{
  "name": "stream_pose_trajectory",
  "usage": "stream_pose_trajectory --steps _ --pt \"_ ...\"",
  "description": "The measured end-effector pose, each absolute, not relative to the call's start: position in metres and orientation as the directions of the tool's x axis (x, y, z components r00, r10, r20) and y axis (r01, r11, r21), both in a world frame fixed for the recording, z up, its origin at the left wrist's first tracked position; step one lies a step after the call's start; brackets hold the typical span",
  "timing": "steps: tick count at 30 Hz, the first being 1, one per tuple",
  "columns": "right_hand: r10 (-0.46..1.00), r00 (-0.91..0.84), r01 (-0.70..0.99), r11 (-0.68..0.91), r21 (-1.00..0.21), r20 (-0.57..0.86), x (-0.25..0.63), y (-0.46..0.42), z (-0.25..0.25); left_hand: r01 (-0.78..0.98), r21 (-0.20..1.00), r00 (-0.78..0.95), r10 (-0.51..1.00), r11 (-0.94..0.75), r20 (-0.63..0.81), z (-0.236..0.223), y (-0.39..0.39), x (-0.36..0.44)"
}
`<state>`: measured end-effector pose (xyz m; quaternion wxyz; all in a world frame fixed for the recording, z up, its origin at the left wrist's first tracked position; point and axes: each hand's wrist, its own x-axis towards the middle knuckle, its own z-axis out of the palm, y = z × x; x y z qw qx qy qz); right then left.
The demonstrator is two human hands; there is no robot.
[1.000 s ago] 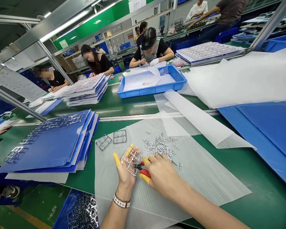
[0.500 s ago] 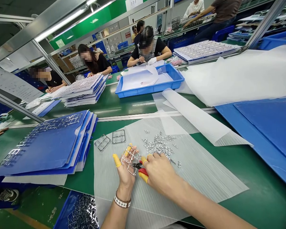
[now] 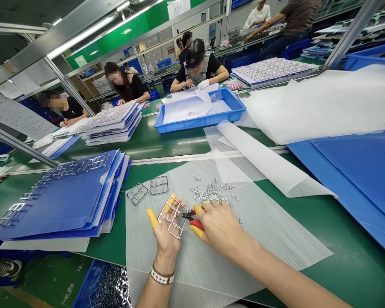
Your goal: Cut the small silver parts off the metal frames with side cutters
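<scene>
Red-handled cutters have shifted toward two o'clock on the silvery frame.
Left fingers, half-curled, hold it from beneath; right fingers clasp the cutters.

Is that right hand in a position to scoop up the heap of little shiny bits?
Probably not yet: the right hand is holding red-handled cutters, which would likely need putting down. Otherwise the way looks free: the heap lies uncovered on the translucent sheet, just beyond that hand.
</scene>
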<state>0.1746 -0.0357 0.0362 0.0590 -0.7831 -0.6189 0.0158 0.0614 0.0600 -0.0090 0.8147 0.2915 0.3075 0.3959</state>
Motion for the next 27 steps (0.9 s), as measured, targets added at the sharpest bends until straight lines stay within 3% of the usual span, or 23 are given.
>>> stream_pose_trajectory --steps 22,27 --pt "0.972 0.222 0.974 -0.217 -0.067 0.076 0.1778 -0.0315 0.0337 -0.425 0.763 0.51 0.825 0.487 -0.243 -0.0125 0.0538 0.0619" --pt "0.977 0.214 0.97 -0.209 -0.128 0.026 0.1803 -0.033 0.0376 -0.437 0.77 0.509 0.834 0.464 -0.214 -0.0091 0.0559 0.0608"
